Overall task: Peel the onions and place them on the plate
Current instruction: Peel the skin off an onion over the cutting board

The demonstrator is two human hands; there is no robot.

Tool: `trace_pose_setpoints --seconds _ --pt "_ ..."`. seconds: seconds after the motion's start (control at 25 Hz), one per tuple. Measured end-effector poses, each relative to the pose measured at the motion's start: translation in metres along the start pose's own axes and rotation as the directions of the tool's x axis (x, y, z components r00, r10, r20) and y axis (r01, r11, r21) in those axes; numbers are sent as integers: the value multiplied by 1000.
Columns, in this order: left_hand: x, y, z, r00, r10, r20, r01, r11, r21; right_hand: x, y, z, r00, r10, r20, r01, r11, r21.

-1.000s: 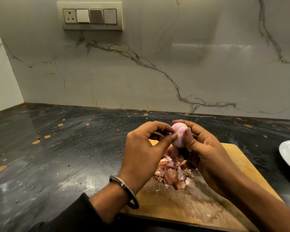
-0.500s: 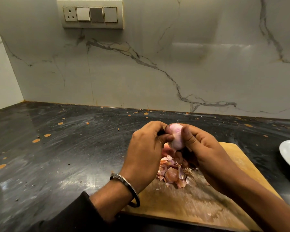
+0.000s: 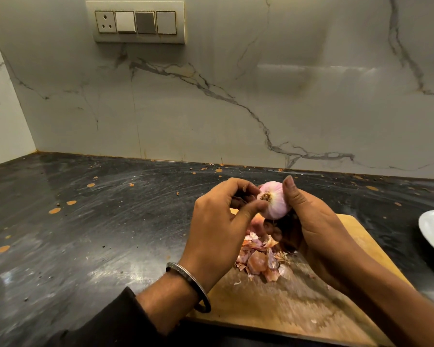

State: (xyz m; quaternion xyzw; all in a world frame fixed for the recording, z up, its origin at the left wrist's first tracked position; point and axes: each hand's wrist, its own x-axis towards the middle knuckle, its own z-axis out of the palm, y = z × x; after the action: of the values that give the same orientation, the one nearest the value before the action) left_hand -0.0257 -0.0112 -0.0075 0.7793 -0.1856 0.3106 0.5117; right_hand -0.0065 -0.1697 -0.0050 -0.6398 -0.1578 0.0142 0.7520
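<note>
the right hand (image 3: 318, 229) cups the onion (image 3: 273, 200) root-end out — exposed for picking. left hand (image 3: 218, 226) fingers (image 3: 257, 205) pinch at the root, above the peels (image 3: 261, 259).

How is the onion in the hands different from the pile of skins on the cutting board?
The onion is whole, round and pale pink; the skins are loose, flat, brownish-orange scraps. The onion is held up off the cutting board in the right hand; the skins lie heaped on it. Both carry pinkish tones.
</note>
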Motion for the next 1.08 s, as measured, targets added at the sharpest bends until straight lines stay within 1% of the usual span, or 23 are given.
trace_pose_setpoints --seconds 0.16,0.32,0.52,0.6,0.72,0.88,1.0,1.08 --pt "0 -2 -1 998 21 -52 -18 998 52 0 3 1 1000 -13 2 13 996 -90" --pt "-1 -3 -1 994 92 -51 -85 989 124 0 4 2 999 -8 -33 5 996 -90" --pt "-3 -1 0 988 152 -31 -139 956 257 -3 5 5 998 -49 24 52 991 -124" --pt "-3 -1 0 987 158 -42 -141 951 277 -5 6 6 996 -78 40 83 983 -161" --pt "-1 -2 -2 992 112 -60 -95 967 236 -7 5 4 993 -107 45 114 976 -188" --pt "1 -3 -1 994 -4 -107 17 993 121 -5 6 3 990 -130 48 136 975 -177" --pt "0 -2 0 987 -13 -163 30 994 106 -6 5 5 981 -185 57 191 970 -148" --pt "1 -3 1 984 -56 -168 69 995 75 -7 5 7 975 -213 63 220 966 -138"
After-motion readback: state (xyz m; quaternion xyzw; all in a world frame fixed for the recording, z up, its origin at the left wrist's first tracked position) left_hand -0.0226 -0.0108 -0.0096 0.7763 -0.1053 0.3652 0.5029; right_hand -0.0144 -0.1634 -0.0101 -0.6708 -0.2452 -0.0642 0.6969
